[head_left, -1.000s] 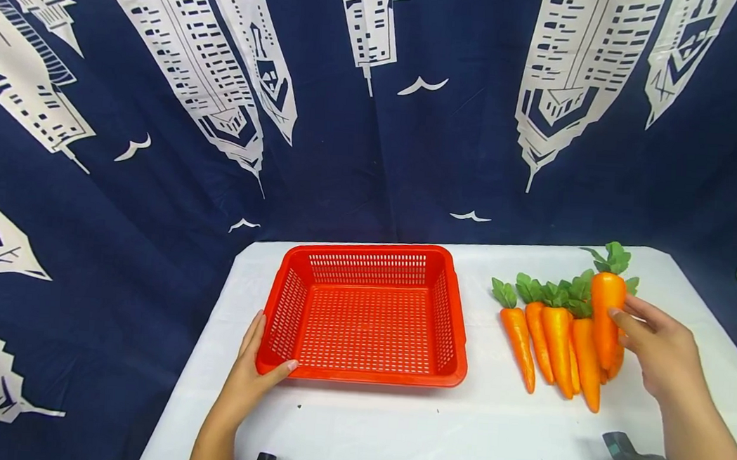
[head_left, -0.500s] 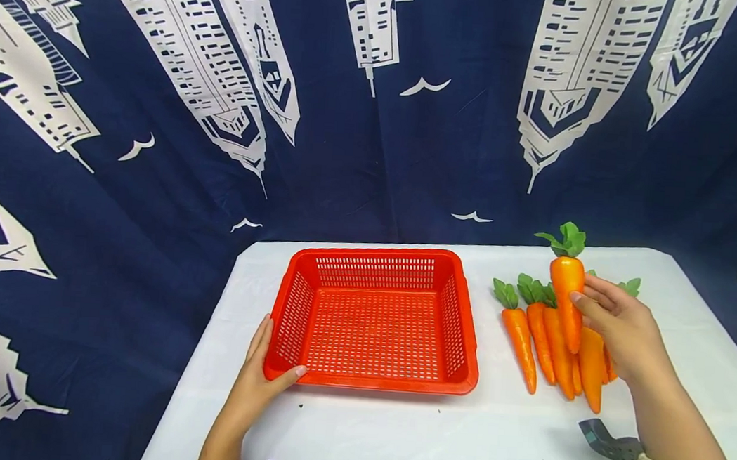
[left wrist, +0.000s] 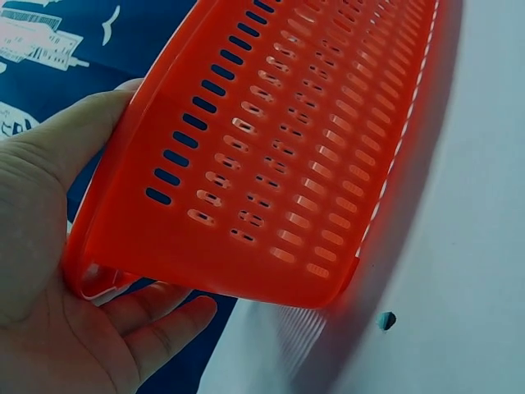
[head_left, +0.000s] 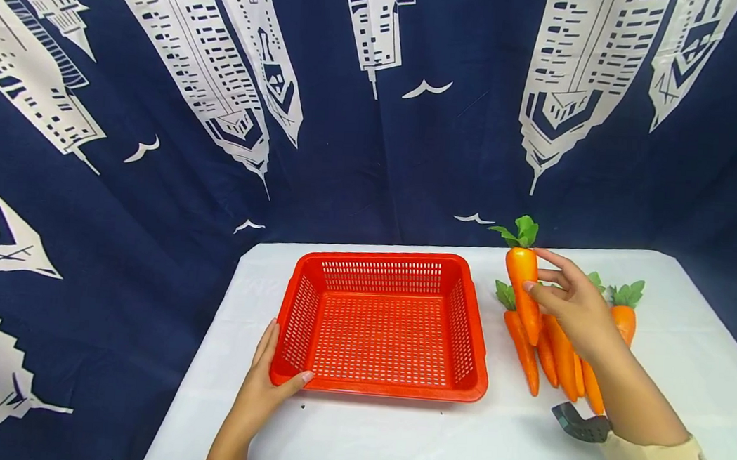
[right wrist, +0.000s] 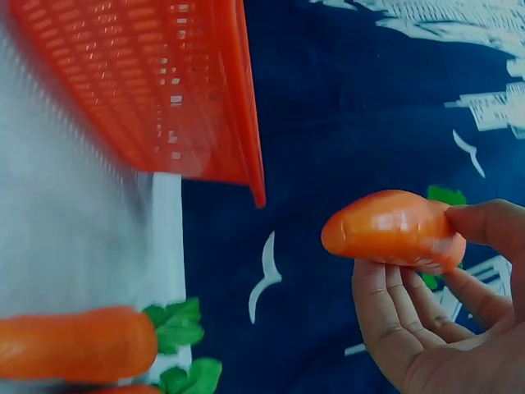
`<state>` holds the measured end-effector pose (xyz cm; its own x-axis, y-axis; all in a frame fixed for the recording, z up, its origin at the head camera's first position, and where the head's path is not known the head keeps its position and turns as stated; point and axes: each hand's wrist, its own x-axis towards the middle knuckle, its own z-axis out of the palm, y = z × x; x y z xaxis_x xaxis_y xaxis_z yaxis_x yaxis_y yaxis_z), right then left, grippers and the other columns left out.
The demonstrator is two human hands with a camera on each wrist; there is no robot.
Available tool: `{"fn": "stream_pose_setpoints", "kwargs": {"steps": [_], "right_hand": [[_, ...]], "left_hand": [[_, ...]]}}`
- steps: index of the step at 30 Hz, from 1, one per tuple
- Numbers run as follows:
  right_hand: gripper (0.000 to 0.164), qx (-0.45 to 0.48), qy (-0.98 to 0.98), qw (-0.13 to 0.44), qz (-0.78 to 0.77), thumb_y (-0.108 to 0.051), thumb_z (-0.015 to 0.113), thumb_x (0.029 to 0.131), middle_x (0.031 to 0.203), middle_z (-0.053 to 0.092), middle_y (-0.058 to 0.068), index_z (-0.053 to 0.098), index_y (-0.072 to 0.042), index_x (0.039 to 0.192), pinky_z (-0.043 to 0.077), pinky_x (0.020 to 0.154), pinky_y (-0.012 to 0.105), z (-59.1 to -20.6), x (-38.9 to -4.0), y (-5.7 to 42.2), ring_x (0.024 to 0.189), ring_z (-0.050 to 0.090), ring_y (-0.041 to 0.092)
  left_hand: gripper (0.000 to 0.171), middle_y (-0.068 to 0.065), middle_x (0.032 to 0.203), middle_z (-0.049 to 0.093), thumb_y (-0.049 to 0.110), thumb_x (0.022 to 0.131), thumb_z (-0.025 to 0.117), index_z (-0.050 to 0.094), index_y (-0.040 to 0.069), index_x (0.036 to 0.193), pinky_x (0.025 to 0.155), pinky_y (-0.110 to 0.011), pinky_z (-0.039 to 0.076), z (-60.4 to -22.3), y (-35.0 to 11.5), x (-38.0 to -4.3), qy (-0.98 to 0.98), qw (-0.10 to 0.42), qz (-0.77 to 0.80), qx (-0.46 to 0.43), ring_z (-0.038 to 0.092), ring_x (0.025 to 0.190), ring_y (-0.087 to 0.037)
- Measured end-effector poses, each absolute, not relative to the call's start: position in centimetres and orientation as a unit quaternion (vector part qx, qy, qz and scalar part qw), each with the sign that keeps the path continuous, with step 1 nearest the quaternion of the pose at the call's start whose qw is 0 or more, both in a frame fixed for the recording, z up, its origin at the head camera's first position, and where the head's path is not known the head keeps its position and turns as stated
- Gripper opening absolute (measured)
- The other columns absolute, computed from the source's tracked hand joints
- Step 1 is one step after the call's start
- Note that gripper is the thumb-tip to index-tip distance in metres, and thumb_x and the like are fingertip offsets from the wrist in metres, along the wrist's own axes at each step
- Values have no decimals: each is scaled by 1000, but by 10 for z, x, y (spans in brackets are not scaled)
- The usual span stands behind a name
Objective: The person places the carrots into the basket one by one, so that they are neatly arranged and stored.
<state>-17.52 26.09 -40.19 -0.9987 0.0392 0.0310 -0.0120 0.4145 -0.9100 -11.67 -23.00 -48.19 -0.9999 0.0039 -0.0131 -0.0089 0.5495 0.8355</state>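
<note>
A carrot with green leaves hangs upright in my right hand, pinched between thumb and fingers above the loose carrots. The right wrist view shows this carrot tip-on, with the fingers beneath it. My left hand holds the near left corner of a red plastic basket, thumb over the front rim and fingers along the left side. In the left wrist view the basket wall rises between thumb and fingers. Nothing lies in the basket.
Several carrots lie side by side on the white table, right of the basket, partly hidden by the right hand and forearm. A navy cloth printed with white buildings hangs behind the table.
My right hand has carried the carrot left and slightly up, away from the right side of the pile toward the basket. Basket and left hand have shifted slightly right in view.
</note>
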Motion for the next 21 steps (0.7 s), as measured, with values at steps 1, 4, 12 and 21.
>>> {"fn": "stream_pose_setpoints", "kwargs": {"steps": [1,4,12,21], "right_hand": [[66,1,-837,26,547,-29,60,102,137,54,17,29,-27,161,56,77,16,-400,-176,257,92,62,-14],[66,22,-827,28,562,-23,60,102,141,51,24,29,-26,161,57,75,18,-396,-181,246,91,63,-12],[62,55,-818,11,572,-24,62,101,145,47,20,34,-19,156,58,72,25,-389,-192,222,90,67,-5],[57,86,-816,5,571,-18,62,100,151,45,15,39,-19,152,58,71,24,-383,-202,195,87,67,3]], "left_hand": [[112,6,171,4,38,81,84,10,26,164,121,-67,18,-482,-230,-116,881,6,473,-1,10,158,-31],[112,7,171,4,38,81,84,10,25,164,121,-66,18,-481,-229,-115,881,5,473,-2,10,158,-30],[111,9,171,4,36,82,85,10,26,164,121,-67,16,-481,-226,-112,877,8,480,-4,8,158,-30],[112,7,171,4,39,81,85,11,26,164,120,-68,17,-481,-220,-109,876,10,483,-2,9,158,-32]]}}
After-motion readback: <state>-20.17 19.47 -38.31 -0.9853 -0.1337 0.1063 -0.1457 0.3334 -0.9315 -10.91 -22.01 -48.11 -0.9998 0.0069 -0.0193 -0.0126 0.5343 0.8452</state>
